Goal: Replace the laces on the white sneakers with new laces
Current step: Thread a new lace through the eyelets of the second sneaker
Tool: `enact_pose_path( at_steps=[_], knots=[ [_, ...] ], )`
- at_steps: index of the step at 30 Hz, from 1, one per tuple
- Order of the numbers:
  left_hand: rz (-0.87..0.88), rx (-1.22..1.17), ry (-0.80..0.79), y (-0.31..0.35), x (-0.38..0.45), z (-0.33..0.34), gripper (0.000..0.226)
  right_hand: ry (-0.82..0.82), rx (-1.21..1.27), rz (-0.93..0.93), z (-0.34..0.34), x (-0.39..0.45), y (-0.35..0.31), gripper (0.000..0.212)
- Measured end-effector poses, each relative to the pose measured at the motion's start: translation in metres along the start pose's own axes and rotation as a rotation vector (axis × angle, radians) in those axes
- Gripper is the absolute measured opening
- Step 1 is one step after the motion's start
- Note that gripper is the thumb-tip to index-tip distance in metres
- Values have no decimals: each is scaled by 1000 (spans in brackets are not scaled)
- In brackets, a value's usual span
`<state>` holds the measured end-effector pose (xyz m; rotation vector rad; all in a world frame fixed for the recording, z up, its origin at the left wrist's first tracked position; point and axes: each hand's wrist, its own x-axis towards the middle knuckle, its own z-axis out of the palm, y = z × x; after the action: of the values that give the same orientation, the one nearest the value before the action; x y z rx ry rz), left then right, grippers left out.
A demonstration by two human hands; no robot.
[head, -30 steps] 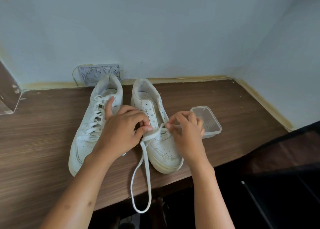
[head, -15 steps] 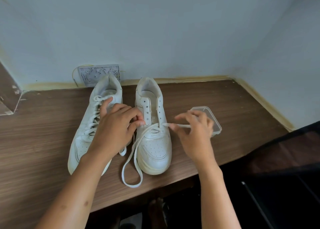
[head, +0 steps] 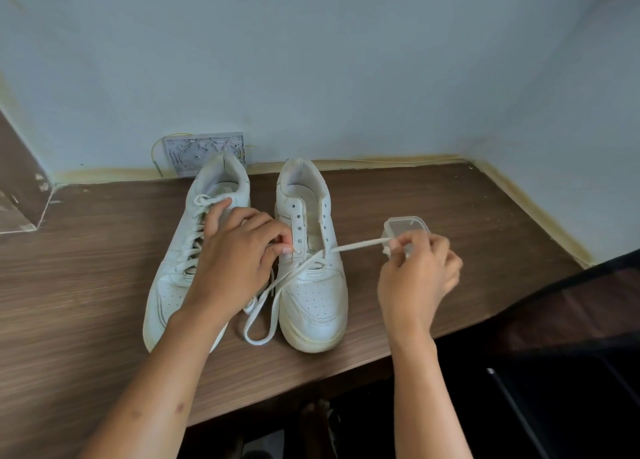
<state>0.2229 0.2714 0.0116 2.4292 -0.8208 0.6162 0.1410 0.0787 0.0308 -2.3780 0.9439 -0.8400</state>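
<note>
The right sneaker (head: 311, 268) sits on the bench (head: 467, 223) beside its mate, toe toward the near edge. A white lace (head: 360, 244) runs through only its lowest eyelets; the upper holes are bare, so most of this shoe's threading is left. The left sneaker (head: 180, 261) is laced up to the top, though whether with old or new lace I can't tell. The right hand (head: 417, 275) pinches one lace end, drawn taut rightward. The left hand (head: 239, 261) rests over the left shoe, fingertips curled at the right shoe's eyelet row, seemingly pinching the lace there. The slack end loops near the bench's near edge. A clear plastic box (head: 405, 226) sits just behind the right hand.
</note>
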Motion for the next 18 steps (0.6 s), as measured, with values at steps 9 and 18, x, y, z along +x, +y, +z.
enact_pose_path(
  at_steps=[9,18],
  knots=[
    [6,-30,-12,-2,0,1,10,-455,133,-270,10,-9,-14,18],
    [18,-30,-5,-1,0,1,9,-269,145,-179,3,2,-4,14]
  ],
)
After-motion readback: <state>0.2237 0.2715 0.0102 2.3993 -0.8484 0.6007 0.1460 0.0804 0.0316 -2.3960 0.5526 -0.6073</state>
